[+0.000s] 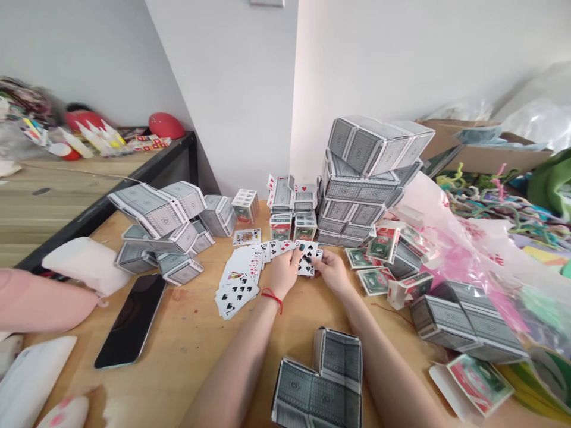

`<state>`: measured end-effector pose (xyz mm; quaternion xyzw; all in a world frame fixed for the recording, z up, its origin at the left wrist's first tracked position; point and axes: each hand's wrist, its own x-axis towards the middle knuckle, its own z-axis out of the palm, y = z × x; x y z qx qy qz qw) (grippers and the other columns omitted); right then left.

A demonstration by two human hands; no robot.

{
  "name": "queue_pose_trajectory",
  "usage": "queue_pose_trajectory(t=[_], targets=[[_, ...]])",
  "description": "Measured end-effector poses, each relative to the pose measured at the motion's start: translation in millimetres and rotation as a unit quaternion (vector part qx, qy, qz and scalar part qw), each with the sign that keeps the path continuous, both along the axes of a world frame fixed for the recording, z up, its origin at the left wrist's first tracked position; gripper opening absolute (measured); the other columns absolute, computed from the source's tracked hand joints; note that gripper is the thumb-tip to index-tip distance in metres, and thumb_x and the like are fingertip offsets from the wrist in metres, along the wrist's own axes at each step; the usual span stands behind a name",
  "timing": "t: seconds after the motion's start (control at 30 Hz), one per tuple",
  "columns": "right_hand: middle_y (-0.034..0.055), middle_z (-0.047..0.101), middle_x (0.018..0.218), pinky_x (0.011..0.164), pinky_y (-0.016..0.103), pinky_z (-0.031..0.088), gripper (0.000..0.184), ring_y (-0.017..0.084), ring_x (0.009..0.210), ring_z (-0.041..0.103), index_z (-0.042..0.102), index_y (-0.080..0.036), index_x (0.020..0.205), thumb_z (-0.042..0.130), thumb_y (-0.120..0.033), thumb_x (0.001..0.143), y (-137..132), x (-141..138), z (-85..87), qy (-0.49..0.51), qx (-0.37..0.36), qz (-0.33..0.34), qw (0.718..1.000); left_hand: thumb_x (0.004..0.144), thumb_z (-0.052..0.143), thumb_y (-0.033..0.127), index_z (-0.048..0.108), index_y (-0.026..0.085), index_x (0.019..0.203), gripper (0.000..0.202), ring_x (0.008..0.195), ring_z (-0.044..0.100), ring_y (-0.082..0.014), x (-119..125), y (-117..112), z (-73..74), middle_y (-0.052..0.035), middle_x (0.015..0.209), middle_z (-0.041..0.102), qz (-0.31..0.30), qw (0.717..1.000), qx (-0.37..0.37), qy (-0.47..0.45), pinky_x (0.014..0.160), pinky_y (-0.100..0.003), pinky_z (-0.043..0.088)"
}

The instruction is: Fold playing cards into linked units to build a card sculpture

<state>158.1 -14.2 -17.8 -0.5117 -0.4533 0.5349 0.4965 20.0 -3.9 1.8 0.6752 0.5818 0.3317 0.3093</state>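
Some white paper playing cards with black spades (309,249) are held toward the far edge of the light-brown wooden worktop (191,333). The left hand (284,270) and the right hand (332,271) pinch them from opposite sides, which seems to leave the faces readable. Loose white playing cards (241,264) lie spread to the left, probably for easy viewing.

looks like craft corner or small handicraft workroom; home or business, cannot tell. wooden table (191,339) crowded with folded-card blocks (357,190) stacked high, loose playing cards (238,294), card boxes (382,245), phone (131,321). second wood-topped table (80,184) at left, dark frame (190,154), bearing pointed-nozzle bottles (96,139). at right, heap of coloured fuzzy strands (495,202), cardboard box (495,156), clear plastic (553,128), pink-tinted sheeting (439,217) between. plain pale walls (241,107) behind.
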Motion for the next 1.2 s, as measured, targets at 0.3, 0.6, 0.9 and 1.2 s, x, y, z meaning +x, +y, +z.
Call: queue_pose_trajectory(t=[0.3, 0.6, 0.9, 1.2], targets=[[0.0046, 0.067, 0.073, 0.044, 0.031, 0.048, 0.034, 0.017, 0.049, 0.058, 0.059, -0.019, 0.082, 0.065, -0.046, 0.063, 1.2, -2.3, -3.8, 0.011, 0.015, -0.064, 0.998, 0.086, 0.036, 0.024, 0.053, 0.02, 0.084, 0.018, 0.084, 0.054, -0.0141, 0.8, 3.9, 0.1, -0.0041, 0.089, 0.061, -0.026, 0.997, 0.042, -0.059, 0.071, -0.023, 0.04], [0.0064, 0.067, 0.084, 0.054, 0.032, 0.052, 0.038, 0.02, 0.068, 0.061, 0.062, -0.018, 0.089, 0.064, -0.048, 0.065, -0.6, 0.9, 1.5, 0.056, 0.018, 0.015, 0.998, 0.085, 0.037, 0.022, 0.052, 0.018, 0.083, 0.015, 0.076, 0.055, -0.0138, 1.6, 7.6, -9.2, -0.0047, 0.082, 0.06, 0.018, 0.997, 0.065, -0.022, 0.067, -0.023, 0.039], [0.0058, 0.066, 0.074, 0.051, 0.031, 0.048, 0.037, 0.019, 0.061, 0.058, 0.062, -0.017, 0.084, 0.064, -0.048, 0.064, 0.1, 0.2, -6.1, 0.038, 0.023, -0.048, 0.998, 0.085, 0.039, 0.031, 0.049, 0.018, 0.07, 0.022, 0.059, 0.048, -0.0113, -2.8, 3.1, -1.9, 0.0003, 0.062, 0.052, -0.041, 0.994, 0.106, -0.002, 0.057, -0.022, 0.034], [-0.0009, 0.055, 0.06, 0.052, 0.023, 0.036, 0.029, 0.011, 0.054, 0.044, 0.06, -0.014, 0.068, 0.057, -0.043, 0.07, 0.2, 7.7, -7.1, -0.079, 0.065, -0.159, 0.982, 0.085, 0.037, 0.033, 0.046, 0.019, 0.066, 0.026, 0.054, 0.047, -0.0093, 5.6, -9.6, 5.1, 0.0008, 0.061, 0.054, -0.09, 0.991, 0.096, 0.036, 0.052, -0.021, 0.029]])
